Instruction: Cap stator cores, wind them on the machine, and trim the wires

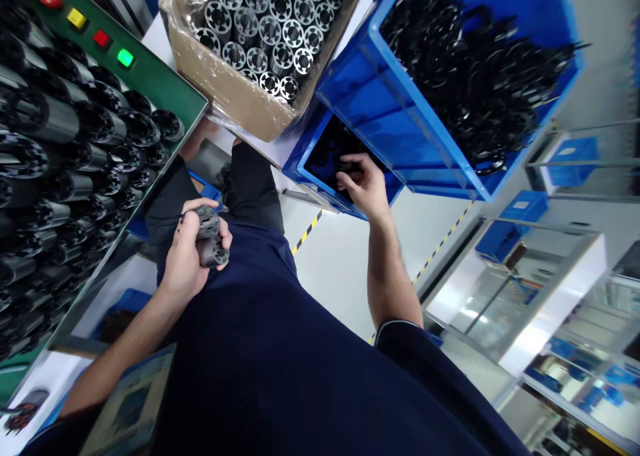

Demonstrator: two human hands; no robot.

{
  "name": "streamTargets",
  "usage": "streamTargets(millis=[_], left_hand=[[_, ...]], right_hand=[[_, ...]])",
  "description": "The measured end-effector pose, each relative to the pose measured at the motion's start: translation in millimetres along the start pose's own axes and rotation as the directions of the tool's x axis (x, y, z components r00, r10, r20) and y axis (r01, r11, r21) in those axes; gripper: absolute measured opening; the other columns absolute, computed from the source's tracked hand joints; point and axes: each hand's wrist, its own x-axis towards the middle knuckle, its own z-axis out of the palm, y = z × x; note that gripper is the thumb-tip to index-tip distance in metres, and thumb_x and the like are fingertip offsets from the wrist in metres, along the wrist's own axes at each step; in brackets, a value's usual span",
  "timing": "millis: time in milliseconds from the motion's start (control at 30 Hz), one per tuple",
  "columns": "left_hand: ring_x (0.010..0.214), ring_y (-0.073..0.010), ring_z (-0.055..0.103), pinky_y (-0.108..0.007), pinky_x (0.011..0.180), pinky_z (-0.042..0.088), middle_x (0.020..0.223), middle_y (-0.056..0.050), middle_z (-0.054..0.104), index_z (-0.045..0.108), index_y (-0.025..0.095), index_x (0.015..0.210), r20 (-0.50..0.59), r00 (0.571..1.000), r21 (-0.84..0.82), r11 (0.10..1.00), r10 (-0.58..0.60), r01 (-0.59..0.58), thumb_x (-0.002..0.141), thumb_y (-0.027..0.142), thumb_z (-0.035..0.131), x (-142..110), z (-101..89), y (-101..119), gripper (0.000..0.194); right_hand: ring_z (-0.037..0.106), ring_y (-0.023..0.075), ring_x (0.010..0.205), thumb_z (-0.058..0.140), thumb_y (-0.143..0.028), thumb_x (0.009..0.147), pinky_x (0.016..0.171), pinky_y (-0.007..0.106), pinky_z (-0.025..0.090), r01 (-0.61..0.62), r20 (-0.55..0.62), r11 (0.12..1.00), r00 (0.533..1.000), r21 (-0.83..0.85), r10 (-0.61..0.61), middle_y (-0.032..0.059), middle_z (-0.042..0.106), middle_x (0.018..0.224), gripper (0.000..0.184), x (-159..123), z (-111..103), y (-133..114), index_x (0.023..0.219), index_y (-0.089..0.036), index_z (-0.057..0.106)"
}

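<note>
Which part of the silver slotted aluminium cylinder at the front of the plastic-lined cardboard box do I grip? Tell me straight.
Grip the top rim of the silver slotted aluminium cylinder, coming from directly above its open end. It seems to stand on end, packed against its neighbours, so its sides are hard to reach, and the cardboard box wall blocks the front.

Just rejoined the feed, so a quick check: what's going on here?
A person's left hand holds two dark slotted metal cylinders, while the right hand reaches into a small blue bin of black parts. A larger blue crate of black parts sits beside it. A plastic-lined cardboard box holds silver slotted cylinders, and rows of dark cylinders lie on the left.
</note>
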Motion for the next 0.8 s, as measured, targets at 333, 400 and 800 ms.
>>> streamTargets(millis=[333,400,800], left_hand=[[0.061,-0.021,0.073,-0.031,0.058,0.062,0.086,-0.004,0.078,0.084,0.026,0.142,0.226,0.958,-0.007,0.984,0.177,-0.18,0.117,0.067,0.073,-16,43.2,9,0.049],[0.066,-0.0229,0.077,-0.032,0.062,0.064,0.09,-0.005,0.079,0.083,0.026,0.152,0.227,0.961,-0.053,0.987,0.159,-0.15,0.113,0.065,0.079,-23,45.9,12,0.056],[0.076,-0.021,0.077,-0.031,0.064,0.063,0.12,-0.009,0.087,0.09,0.029,0.145,0.197,0.932,0.043,0.947,0.304,-0.318,0.113,0.075,0.078,-33,43.0,18,0.057]], right_hand=[[0.083,0.0283,0.09,0.077,-0.039,0.115,0.076,0.048,0.079,0.614,-0.125,0.684,0.773,0.394,-0.622,0.0004,0.087,0.115,0.027,-99,63,-170,0.139,-0.049,0.085],[0.085,0.0334,0.105,0.079,-0.035,0.113,0.091,0.056,0.081,0.58,-0.184,0.74,0.813,0.34,-0.553,-0.0002,0.088,0.123,0.034,-99,72,-178,0.14,-0.054,0.086],[0.087,0.0333,0.126,0.079,-0.033,0.116,0.105,0.055,0.08,0.581,-0.198,0.762,0.814,0.286,-0.546,-0.0003,0.081,0.125,0.037,-106,80,-197,0.139,-0.06,0.089]])
